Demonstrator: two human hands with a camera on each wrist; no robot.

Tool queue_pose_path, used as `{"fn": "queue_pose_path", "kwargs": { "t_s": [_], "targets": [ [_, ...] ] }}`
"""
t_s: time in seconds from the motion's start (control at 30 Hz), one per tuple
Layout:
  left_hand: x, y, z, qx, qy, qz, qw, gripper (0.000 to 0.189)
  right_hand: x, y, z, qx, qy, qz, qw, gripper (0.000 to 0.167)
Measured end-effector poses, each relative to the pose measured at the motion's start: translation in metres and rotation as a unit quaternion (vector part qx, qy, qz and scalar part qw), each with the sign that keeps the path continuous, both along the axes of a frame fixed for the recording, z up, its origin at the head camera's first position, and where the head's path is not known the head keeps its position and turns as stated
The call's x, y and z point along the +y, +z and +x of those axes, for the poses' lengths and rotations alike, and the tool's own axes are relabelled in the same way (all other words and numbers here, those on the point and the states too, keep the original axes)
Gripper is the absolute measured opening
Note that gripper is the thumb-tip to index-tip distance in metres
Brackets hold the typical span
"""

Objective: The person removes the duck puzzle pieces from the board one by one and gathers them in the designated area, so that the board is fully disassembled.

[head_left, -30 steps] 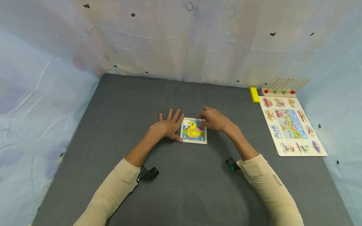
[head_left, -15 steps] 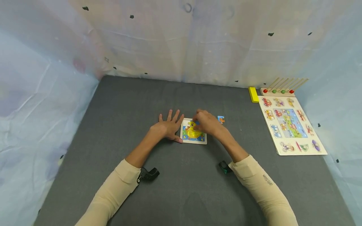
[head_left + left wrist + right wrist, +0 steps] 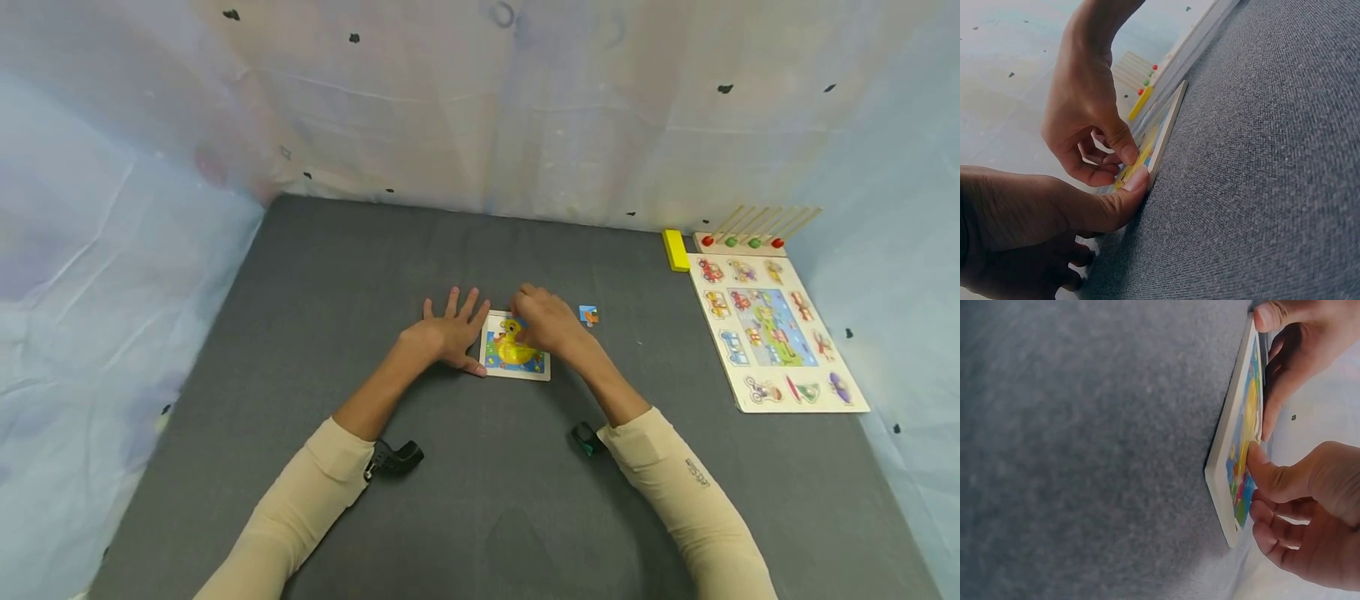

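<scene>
A small square duck puzzle (image 3: 516,354), a yellow duck on blue in a pale wooden frame, lies flat on the grey table. My left hand (image 3: 444,337) rests at its left side with fingers spread, the thumb (image 3: 1137,178) on the frame's edge. Over the puzzle's upper right part is my right hand (image 3: 551,321), its fingers bent. The right thumb (image 3: 1257,454) touches the picture near the duck; the other fingertips are partly hidden, and whether they pinch a piece cannot be seen. A loose puzzle piece (image 3: 588,314), blue and orange, lies right of the right hand.
At the right stands a large picture peg board (image 3: 776,333) with vehicle and toy shapes. Behind it is a wooden rack (image 3: 742,244) with thin upright rods and red and green beads. A yellow block (image 3: 675,251) lies beside them. Fabric (image 3: 480,108) walls the table's back.
My right hand has moved left over the puzzle, towards the duck's head. The loose piece has come into view behind it. My left hand has stayed in place.
</scene>
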State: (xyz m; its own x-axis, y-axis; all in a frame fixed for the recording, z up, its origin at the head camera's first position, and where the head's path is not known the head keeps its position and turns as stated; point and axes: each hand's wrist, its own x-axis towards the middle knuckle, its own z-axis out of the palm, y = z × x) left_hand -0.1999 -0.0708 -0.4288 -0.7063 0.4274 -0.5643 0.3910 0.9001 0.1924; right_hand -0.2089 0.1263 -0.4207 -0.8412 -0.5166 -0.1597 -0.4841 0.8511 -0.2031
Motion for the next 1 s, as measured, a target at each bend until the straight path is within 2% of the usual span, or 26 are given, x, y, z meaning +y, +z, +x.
{"fn": "queue_pose_path", "kwargs": {
  "t_s": [0.17,0.5,0.8,0.9,1.0],
  "targets": [
    [0.0012,-0.0007,0.0003,-0.002,0.002,-0.002,1.0,0.118,0.0022,-0.0024,0.0007,0.015,-0.001,-0.016,0.9998,0.036],
    [0.0013,-0.0007,-0.0009,-0.004,0.0,0.002,1.0,0.118,0.0059,-0.0033,0.003,-0.004,0.003,-0.066,0.9978,0.033],
    [0.0005,-0.0016,-0.0015,-0.009,0.001,0.007,0.9999,0.118,0.0055,-0.0036,0.0078,0.049,0.013,-0.059,0.9969,0.035],
    [0.0004,-0.0015,-0.0016,-0.01,0.001,0.008,0.9999,0.118,0.0053,-0.003,0.0074,0.048,0.015,-0.069,0.9964,0.036],
    [0.0008,0.0007,-0.0009,-0.01,0.0,0.004,0.9999,0.116,0.0063,-0.0022,0.007,0.038,0.02,-0.082,0.9957,0.029]
  ]
}}
